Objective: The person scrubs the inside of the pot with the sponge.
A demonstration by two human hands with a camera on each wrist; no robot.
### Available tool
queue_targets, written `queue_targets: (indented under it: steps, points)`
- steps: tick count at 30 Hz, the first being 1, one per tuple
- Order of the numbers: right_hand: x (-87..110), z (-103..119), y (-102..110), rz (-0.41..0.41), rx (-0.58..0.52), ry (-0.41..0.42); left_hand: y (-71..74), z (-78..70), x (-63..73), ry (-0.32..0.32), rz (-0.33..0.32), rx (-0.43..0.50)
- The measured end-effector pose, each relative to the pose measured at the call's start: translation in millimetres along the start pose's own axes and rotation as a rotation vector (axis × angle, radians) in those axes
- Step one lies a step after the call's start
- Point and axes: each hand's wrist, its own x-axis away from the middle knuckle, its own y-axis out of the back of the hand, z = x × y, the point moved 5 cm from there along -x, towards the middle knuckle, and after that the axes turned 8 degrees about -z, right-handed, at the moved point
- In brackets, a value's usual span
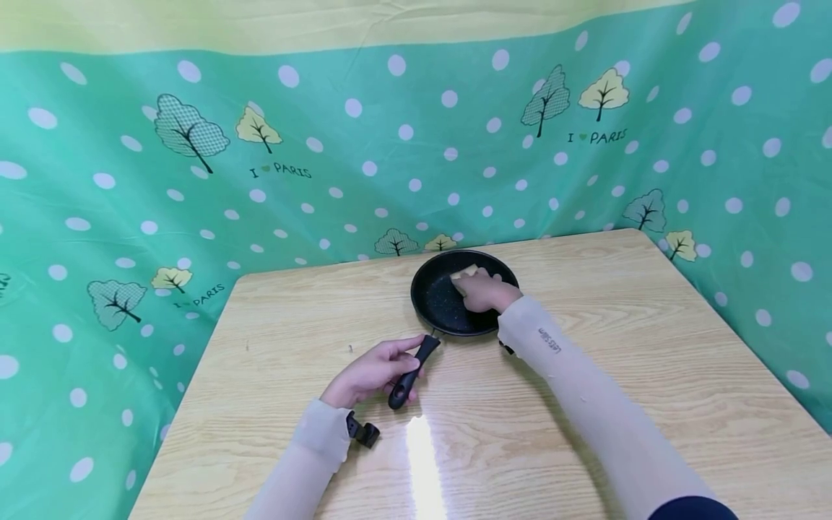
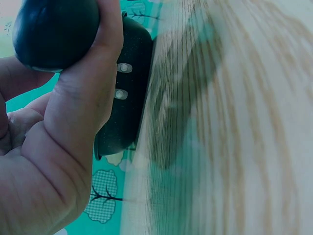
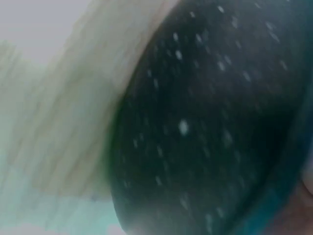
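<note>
Left hand (image 1: 377, 370) grips pan (image 1: 442, 307) by handle (image 1: 411, 379); right hand (image 1: 484, 291) holds beige piece (image 1: 464, 272) inside pan. Wiping appears underway; remainder indeterminate.

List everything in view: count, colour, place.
Frying pan: one, speckled black, on the table's far side.
Pan handle: one, black, pan's near side.
Pale pad: one, cream, inside the pan.
Table: one, light wood, under the pan.
Curtain: one, green with white dots, behind the table.
Wrist devices: two, black, one per wrist.
Sleeves: two, pale, on the forearms.
Dark cuff: one, navy, above the right sleeve.
Left grip: one, bare, around the handle.
Right grip: one, bare, on the pad.
</note>
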Motion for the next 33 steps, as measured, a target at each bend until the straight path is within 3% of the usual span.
queue_targets:
  steps: [9,21,33]
  points:
    - [13.1,-3.1,10.2,0.058,0.048,0.008,0.5,0.0,0.5,-0.001,0.002,0.008]
    - [26.6,3.6,15.0,0.145,0.046,-0.106,-0.1,-0.3,0.5,0.0,0.002,0.006]
    - [35.2,11.1,17.6,0.236,0.028,-0.059,0.1,-1.8,1.9,-0.003,0.002,0.002]
